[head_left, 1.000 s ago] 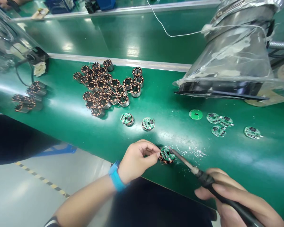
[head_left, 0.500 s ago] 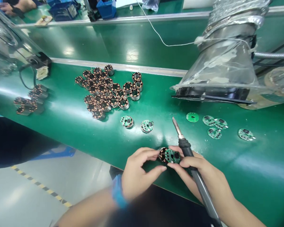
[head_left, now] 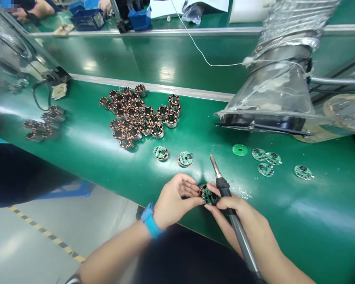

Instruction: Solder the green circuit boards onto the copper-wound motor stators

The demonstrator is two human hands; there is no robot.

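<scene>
Stator-and-PCB assembly (head_left: 209, 196) held just above the green tabletop (head_left: 322, 225) between left hand (head_left: 177, 197) and right hand (head_left: 242, 213); left fingers (head_left: 189, 193) cupped against its edge; right fingers (head_left: 215, 209) closed on it and on soldering iron (head_left: 224, 189), tip raised clear, steadying the work; board more tilted, left fingers looser than earlier

We find the scene bright, lit from overhead, with long pale glare streaks across the glossy green surface (head_left: 313, 236) and only faint, soft shadows. The clear plastic duct (head_left: 272, 94) throws back shiny highlights. Wide-angle distortion bends the straight edges toward the frame's sides, yet the circuit board (head_left: 210, 196) looks reasonably sharp.
</scene>
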